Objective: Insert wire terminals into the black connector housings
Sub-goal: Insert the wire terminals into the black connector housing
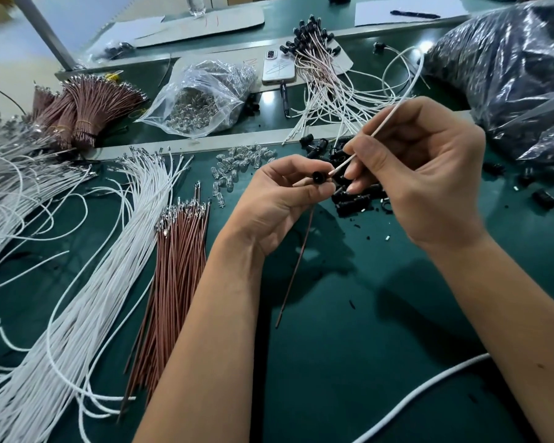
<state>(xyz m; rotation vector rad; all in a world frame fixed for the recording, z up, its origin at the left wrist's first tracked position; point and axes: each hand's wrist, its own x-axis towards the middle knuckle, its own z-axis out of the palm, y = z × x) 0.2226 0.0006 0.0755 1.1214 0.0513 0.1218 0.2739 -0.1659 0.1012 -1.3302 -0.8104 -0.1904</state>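
Right hand [422,174] pinching white wire [394,113], terminal tip indistinct beside housing [318,178].

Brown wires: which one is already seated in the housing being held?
The single brown wire hanging from the black housing in the left hand; the others lie bundled on the mat.

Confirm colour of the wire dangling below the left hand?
Reddish-brown thin wire, hanging from the left hand; head view.
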